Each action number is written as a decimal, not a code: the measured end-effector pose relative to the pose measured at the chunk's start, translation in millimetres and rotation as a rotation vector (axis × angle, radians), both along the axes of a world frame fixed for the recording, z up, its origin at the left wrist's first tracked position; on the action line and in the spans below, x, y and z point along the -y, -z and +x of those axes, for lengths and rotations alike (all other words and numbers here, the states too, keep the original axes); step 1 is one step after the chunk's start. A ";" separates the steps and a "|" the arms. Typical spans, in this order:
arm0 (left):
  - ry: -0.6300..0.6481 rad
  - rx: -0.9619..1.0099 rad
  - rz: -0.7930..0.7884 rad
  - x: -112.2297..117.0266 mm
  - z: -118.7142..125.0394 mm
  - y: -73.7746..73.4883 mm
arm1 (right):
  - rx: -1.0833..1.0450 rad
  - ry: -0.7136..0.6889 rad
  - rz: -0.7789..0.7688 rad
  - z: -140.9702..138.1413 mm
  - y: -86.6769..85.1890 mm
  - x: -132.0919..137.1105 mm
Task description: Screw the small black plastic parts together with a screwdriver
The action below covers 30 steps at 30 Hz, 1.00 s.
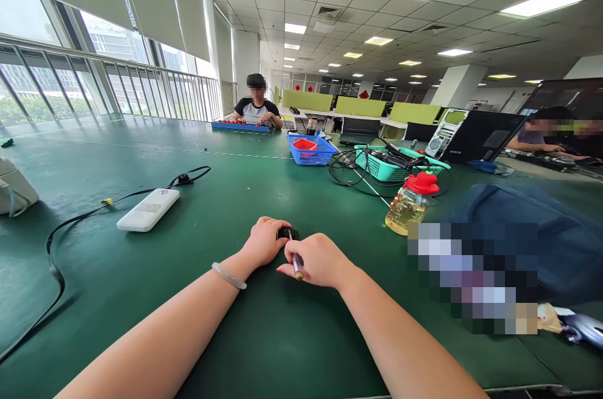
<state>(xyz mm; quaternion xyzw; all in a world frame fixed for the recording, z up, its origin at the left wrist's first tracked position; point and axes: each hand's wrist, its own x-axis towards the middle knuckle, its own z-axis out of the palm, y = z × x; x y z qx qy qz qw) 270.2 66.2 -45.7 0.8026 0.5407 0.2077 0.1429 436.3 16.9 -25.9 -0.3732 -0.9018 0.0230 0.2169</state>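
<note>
Office room; a wide green surface (pixel 235 191), windows along its left edge. Left hand (pixel 264 242): fingers and thumb curled around a small black part (pixel 283 232), much of it hidden by the grip. Right hand (pixel 323 259): closed around the handle of a tool (pixel 297 267), likely a screwdriver, shaft directed at the part; whether the tip touches cannot be told. Part location: between the two hands, midway across, nearer the surface's near edge than its far edge.

Handling (judged): part probably light and stiff, perhaps smooth enough to slip or twist under the tool. Best pinched by its opposite sides, the worked face left free. Tool looks light and rigid; hold by the handle, in line with the shaft.

Outward: white box (pixel 148 210) and black cord (pixel 59 270) toward the left edge; bottle (pixel 406 213) and dark blue bag (pixel 509 210) toward the right. Blue basket (pixel 313 159) and teal basket (pixel 377 168) beyond. Co-worker (pixel 257 109) at the far edge.
</note>
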 end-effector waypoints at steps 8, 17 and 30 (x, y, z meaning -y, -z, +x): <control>-0.013 -0.016 0.003 0.7 0.0 -1.3 | -0.132 0.001 0.050 5.6 -6.3 0.4; -0.013 -0.032 0.003 -1.2 -0.2 1.6 | -0.230 0.021 0.003 10.2 -15.7 4.8; 0.003 -0.035 0.014 -1.8 -1.2 3.1 | -0.323 -0.051 -0.083 9.9 -18.7 7.3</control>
